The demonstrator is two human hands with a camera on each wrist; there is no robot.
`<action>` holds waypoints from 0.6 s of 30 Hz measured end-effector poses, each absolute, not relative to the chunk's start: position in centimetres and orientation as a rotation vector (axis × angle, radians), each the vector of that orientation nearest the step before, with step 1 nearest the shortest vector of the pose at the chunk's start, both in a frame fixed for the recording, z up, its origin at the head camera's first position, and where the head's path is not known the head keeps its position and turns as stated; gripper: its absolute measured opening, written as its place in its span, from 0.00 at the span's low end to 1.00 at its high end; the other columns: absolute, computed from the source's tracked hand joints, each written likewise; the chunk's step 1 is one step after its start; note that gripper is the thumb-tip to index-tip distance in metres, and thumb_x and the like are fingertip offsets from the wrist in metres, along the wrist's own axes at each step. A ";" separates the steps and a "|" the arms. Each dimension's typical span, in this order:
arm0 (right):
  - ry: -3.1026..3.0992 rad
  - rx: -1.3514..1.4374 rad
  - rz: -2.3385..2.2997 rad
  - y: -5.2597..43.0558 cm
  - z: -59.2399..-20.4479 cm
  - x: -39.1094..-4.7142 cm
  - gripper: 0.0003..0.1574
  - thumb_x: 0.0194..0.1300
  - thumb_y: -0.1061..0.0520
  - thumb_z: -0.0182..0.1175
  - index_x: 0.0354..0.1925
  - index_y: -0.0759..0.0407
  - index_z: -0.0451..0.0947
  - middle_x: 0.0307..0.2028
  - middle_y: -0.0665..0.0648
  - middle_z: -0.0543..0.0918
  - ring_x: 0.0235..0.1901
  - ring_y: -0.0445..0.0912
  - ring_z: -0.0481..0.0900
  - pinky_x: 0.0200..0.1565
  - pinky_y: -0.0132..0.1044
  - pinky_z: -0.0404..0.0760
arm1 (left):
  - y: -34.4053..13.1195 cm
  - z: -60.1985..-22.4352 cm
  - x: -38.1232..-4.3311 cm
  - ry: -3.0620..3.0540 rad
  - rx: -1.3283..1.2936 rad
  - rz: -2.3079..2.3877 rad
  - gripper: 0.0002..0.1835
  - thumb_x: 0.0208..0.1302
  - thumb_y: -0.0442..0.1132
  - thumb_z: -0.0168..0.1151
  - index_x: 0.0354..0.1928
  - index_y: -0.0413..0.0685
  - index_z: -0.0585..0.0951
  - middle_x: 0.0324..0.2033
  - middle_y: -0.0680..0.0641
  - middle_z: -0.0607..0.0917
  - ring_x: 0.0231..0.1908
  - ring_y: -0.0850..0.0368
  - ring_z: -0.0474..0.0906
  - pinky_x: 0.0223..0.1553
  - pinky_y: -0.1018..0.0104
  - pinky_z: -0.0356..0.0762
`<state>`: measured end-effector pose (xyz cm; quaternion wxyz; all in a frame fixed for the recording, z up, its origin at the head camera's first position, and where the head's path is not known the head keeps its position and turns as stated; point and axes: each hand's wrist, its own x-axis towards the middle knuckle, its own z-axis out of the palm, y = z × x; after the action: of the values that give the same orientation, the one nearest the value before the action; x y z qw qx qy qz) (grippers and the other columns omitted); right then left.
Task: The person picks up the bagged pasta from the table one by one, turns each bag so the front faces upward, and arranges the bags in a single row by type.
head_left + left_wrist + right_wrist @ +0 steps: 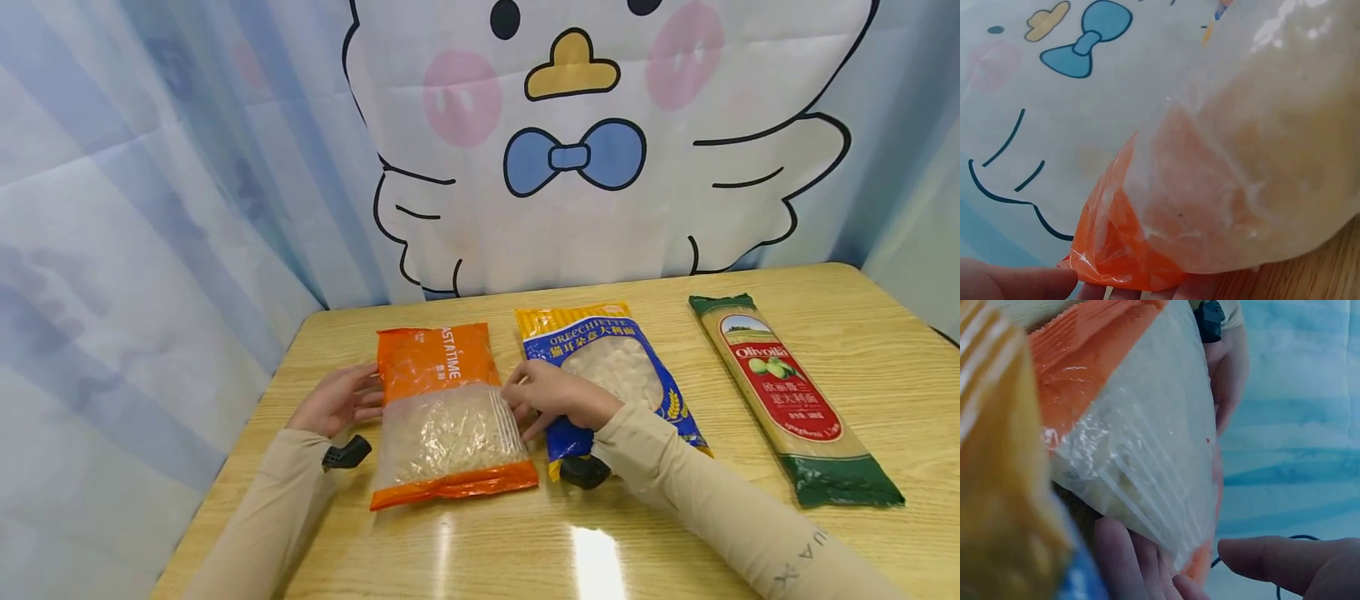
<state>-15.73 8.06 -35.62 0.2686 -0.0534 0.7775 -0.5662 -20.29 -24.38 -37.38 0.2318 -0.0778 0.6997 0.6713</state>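
An orange and clear bag of pasta (453,417) lies on the table between both hands. My left hand (341,400) holds its left edge; in the left wrist view the thumb (1019,281) meets the orange plastic and fingertips show below it. My right hand (558,396) is at the opposite edge, fingers (1116,559) bent against the clear side and thumb (1260,556) close to the orange edge. Under the right forearm and hand lies a blue and yellow bag of orecchiette (622,367), partly covered by them.
To the right, a long pack of spaghetti (795,400) with green ends and a red label lies at a slant on the wooden table (480,558). A curtain (570,225) with a cartoon bird hangs behind the table and along its left side.
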 end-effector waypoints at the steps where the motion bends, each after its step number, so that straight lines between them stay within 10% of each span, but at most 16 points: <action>1: 2.091 -0.154 -1.529 8.1 -35.5 -15.7 0.16 0.75 0.59 0.51 0.53 0.71 0.68 0.39 0.68 0.83 0.37 0.51 0.85 0.35 0.45 0.88 | -24.4 -37.3 -20.3 1.924 -0.218 1.843 0.30 0.79 0.49 0.45 0.73 0.37 0.60 0.72 0.33 0.63 0.48 0.57 0.82 0.54 0.60 0.82; 18: 2.235 -0.295 -1.410 8.7 -34.6 -16.6 0.16 0.77 0.59 0.48 0.54 0.71 0.70 0.48 0.68 0.79 0.45 0.56 0.82 0.43 0.44 0.87 | -25.0 -36.6 -19.4 2.016 -0.338 1.920 0.30 0.79 0.42 0.47 0.74 0.34 0.56 0.70 0.31 0.65 0.44 0.60 0.84 0.54 0.61 0.82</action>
<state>-16.57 8.69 -34.58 0.2388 -0.1076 0.8162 -0.5149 -19.37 -25.01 -36.64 0.1676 -0.1189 0.7086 0.6750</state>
